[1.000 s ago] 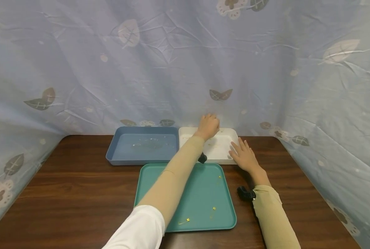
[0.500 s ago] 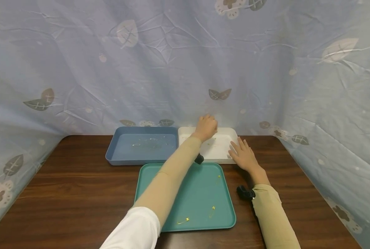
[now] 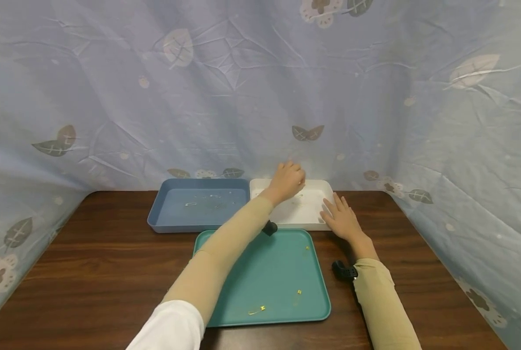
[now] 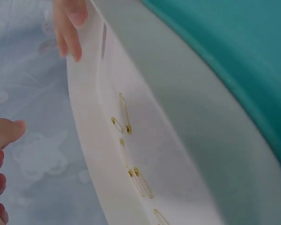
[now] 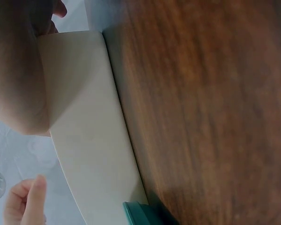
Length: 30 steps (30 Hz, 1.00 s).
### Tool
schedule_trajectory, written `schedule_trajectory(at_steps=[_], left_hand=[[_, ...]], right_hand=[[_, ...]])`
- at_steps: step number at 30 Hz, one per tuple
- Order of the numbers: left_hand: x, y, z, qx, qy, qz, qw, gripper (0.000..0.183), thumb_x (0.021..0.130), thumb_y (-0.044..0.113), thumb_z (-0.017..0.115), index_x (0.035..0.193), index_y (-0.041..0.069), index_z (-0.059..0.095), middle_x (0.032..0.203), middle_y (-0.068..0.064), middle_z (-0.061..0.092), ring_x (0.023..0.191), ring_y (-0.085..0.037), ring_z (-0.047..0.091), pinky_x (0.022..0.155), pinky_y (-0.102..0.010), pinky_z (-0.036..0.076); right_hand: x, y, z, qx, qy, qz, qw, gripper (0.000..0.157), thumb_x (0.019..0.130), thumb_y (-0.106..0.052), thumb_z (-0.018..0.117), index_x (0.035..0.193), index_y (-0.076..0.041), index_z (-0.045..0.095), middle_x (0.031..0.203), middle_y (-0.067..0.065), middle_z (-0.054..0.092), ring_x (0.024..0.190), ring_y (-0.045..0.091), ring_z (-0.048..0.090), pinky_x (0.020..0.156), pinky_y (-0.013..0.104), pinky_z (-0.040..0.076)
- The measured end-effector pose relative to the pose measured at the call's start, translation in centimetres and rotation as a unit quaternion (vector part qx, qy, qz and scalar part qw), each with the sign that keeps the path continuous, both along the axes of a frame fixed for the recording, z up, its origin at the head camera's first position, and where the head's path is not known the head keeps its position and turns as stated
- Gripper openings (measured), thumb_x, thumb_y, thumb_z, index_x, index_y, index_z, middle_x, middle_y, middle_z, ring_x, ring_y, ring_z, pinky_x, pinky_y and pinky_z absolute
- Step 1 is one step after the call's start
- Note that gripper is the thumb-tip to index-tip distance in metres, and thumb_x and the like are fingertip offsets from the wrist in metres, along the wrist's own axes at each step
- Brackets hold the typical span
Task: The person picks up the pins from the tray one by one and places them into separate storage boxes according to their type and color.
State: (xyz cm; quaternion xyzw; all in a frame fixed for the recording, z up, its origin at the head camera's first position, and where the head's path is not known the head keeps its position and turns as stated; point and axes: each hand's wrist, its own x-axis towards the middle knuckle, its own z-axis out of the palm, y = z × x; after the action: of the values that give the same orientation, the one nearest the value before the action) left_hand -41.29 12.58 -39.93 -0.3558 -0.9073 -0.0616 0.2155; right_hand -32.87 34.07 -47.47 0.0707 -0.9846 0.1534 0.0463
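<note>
My left hand (image 3: 289,179) hangs over the back of the white tray (image 3: 313,221), its fingers loosely bent. In the left wrist view its thumb (image 4: 9,131) stands apart from the fingertips, and nothing shows between them. Several gold safety pins (image 4: 125,115) lie on the floor of the white tray below. My right hand (image 3: 342,218) rests on the tray's right rim with spread, mostly straight fingers. Gold safety pins (image 3: 257,310) lie in the teal tray (image 3: 282,272) nearer me. Silver-looking safety pins (image 3: 191,204) lie in the blue tray (image 3: 172,227) at the left.
The blue and white trays stand side by side at the back of the dark wooden table (image 3: 89,272), with the teal tray in front. A patterned cloth (image 3: 225,97) hangs close behind them. My left forearm (image 3: 225,253) crosses over the teal tray.
My left hand and forearm have drifted slightly left and back toward me, still over the white tray. The right hand keeps its place on the rim.
</note>
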Motion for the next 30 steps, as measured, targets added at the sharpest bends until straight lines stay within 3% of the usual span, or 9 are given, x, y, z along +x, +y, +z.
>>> schedule_trajectory(at_steps=[5, 11, 22, 26, 30], left_hand=[[0.9, -0.5, 0.1, 0.002, 0.050, -0.032, 0.9982, 0.016, 0.097, 0.028, 0.057, 0.100, 0.018, 0.069, 0.102, 0.003, 0.066, 0.097, -0.016, 0.056, 0.080, -0.031, 0.042], [2.0, -1.6, 0.3, 0.011, 0.121, -0.073, 0.9899, 0.012, 0.096, 0.024, 0.058, 0.097, 0.015, 0.067, 0.096, 0.001, 0.066, 0.089, -0.018, 0.057, 0.074, -0.031, 0.041], [4.6, -4.8, 0.7, -0.023, 0.142, -0.112, 0.9833, 0.008, 0.094, 0.023, 0.061, 0.089, 0.017, 0.061, 0.086, 0.002, 0.059, 0.080, -0.017, 0.049, 0.073, -0.031, 0.033], [6.2, -6.1, 0.7, -0.043, 0.148, -0.133, 0.9790, 0.008, 0.094, 0.021, 0.060, 0.087, 0.017, 0.059, 0.083, 0.002, 0.058, 0.076, -0.017, 0.044, 0.073, -0.032, 0.031], [7.8, -7.3, 0.7, -0.060, 0.132, -0.147, 0.9785, 0.009, 0.093, 0.023, 0.061, 0.087, 0.018, 0.058, 0.084, 0.003, 0.056, 0.076, -0.016, 0.043, 0.073, -0.032, 0.031]], right_hand=[[0.0, -0.2, 0.0, 0.007, 0.000, -0.003, 1.000, 0.061, 0.103, -0.041, 0.038, 0.151, -0.005, 0.034, 0.161, 0.027, 0.012, 0.147, 0.051, 0.008, 0.113, 0.070, 0.017], [0.0, -0.5, 0.2, 0.010, 0.010, -0.002, 1.000, 0.059, 0.103, -0.040, 0.038, 0.150, -0.003, 0.036, 0.160, 0.028, 0.014, 0.146, 0.052, 0.011, 0.112, 0.070, 0.019], [-0.1, 0.0, -0.2, -0.002, -0.001, 0.004, 1.000, 0.061, 0.103, -0.042, 0.037, 0.152, -0.005, 0.032, 0.161, 0.026, 0.009, 0.147, 0.050, 0.007, 0.113, 0.070, 0.015], [-0.1, 0.2, -0.2, -0.008, -0.008, 0.009, 1.000, 0.062, 0.103, -0.043, 0.037, 0.152, -0.004, 0.031, 0.162, 0.026, 0.007, 0.148, 0.050, 0.003, 0.113, 0.071, 0.012], [-0.1, 0.3, -0.2, -0.009, -0.006, 0.013, 1.000, 0.063, 0.103, -0.042, 0.037, 0.152, -0.004, 0.031, 0.161, 0.027, 0.007, 0.147, 0.051, 0.005, 0.113, 0.071, 0.013]])
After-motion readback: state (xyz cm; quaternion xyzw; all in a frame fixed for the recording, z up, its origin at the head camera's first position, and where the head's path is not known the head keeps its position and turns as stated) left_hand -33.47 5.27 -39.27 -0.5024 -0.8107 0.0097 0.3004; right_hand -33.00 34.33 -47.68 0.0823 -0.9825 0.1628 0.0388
